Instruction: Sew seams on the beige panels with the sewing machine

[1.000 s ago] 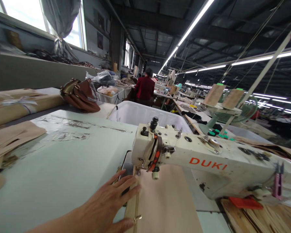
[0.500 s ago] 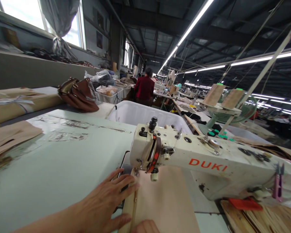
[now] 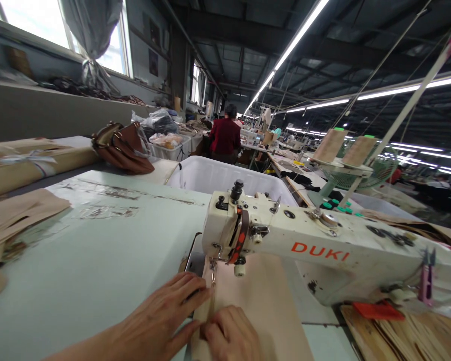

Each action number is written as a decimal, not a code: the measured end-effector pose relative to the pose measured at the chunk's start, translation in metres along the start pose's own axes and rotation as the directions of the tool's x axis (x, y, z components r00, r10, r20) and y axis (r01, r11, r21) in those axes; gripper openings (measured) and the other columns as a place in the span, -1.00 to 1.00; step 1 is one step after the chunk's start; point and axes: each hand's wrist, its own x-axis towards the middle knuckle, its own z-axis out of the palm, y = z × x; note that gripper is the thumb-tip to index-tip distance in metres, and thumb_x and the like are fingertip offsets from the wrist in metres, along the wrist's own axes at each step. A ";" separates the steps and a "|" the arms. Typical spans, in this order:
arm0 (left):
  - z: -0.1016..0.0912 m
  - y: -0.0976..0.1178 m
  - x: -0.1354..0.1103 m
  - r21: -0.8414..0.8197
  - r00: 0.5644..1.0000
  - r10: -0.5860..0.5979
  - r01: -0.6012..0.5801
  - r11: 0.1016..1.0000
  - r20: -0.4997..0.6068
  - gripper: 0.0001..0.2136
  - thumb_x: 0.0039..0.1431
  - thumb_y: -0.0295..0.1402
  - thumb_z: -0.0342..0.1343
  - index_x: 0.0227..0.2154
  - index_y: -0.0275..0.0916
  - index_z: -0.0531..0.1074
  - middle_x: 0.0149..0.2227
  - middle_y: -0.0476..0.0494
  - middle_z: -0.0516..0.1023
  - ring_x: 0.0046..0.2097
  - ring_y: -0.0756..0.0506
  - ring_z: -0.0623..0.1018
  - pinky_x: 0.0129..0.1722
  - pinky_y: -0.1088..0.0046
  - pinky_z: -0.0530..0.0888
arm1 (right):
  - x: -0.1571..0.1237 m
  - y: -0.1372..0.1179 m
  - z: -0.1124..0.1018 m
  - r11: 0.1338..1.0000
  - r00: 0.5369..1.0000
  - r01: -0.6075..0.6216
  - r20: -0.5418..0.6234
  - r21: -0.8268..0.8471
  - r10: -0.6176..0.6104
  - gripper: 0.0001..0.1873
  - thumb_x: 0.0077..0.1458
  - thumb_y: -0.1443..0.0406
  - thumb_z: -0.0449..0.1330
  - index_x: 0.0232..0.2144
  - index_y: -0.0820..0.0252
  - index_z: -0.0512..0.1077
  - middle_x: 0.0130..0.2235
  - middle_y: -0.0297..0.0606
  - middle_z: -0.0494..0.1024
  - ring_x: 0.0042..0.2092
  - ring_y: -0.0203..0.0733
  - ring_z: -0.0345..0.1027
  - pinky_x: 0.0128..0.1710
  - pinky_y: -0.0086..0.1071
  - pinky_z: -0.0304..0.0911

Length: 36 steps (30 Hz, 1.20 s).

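Observation:
A beige panel (image 3: 263, 296) lies flat under the head of a white sewing machine (image 3: 278, 240). Along its left edge runs a narrow strip with a small shiny metal piece (image 3: 213, 278) that looks like a zipper pull, just in front of the presser foot. My left hand (image 3: 169, 308) rests over the strip's left side, fingers stretched out towards the foot and thumb apart. Closer to me, my right hand (image 3: 235, 333) has its fingers curled and pinched on the panel's edge by the strip. Its fingertips are partly hidden.
Beige cut pieces (image 3: 18, 215) and a brown bag (image 3: 126, 148) lie to the left. A white bin (image 3: 233, 175) stands behind the machine. Purple snips (image 3: 427, 278) stand at the right, above wooden boards (image 3: 368, 333). A person in red (image 3: 224, 136) is further back.
The metal piece on the strip has moved forward, closer to the presser foot. My right hand has come up further into view onto the panel; my left hand has shifted slightly.

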 end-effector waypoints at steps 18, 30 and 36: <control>-0.025 0.026 -0.010 0.109 0.986 0.143 -0.152 0.982 0.089 -0.57 0.33 -0.42 0.05 0.23 -0.10 0.27 0.19 -0.12 0.41 0.18 -0.17 0.43 0.17 0.36 0.41 | 0.026 0.014 -0.031 0.997 0.948 0.071 0.313 -0.039 -0.055 -0.50 0.21 0.47 0.13 0.18 0.14 0.29 0.21 -0.11 0.35 0.19 -0.03 0.25 0.15 -0.15 0.32; -0.018 0.016 0.003 -0.069 0.988 0.057 -0.048 0.997 0.146 -0.51 0.26 -0.46 0.09 0.22 0.01 0.25 0.15 -0.09 0.41 0.16 -0.19 0.41 0.23 0.23 0.36 | 0.063 0.040 -0.026 0.914 0.904 -0.354 0.322 0.199 0.280 -0.74 0.22 0.41 0.11 -0.08 0.14 0.50 -0.12 -0.19 0.56 -0.07 -0.14 0.46 -0.02 -0.33 0.35; -0.017 0.022 0.001 -0.072 0.983 0.035 -0.022 0.997 0.179 -0.58 0.29 -0.48 0.02 0.18 -0.06 0.28 0.11 -0.10 0.41 0.12 -0.17 0.41 0.20 0.28 0.35 | 0.078 0.041 -0.006 0.864 0.843 -0.496 0.284 0.085 0.456 -0.91 0.13 0.39 0.20 -0.31 0.21 0.51 -0.26 -0.17 0.57 -0.22 -0.13 0.47 -0.27 -0.41 0.34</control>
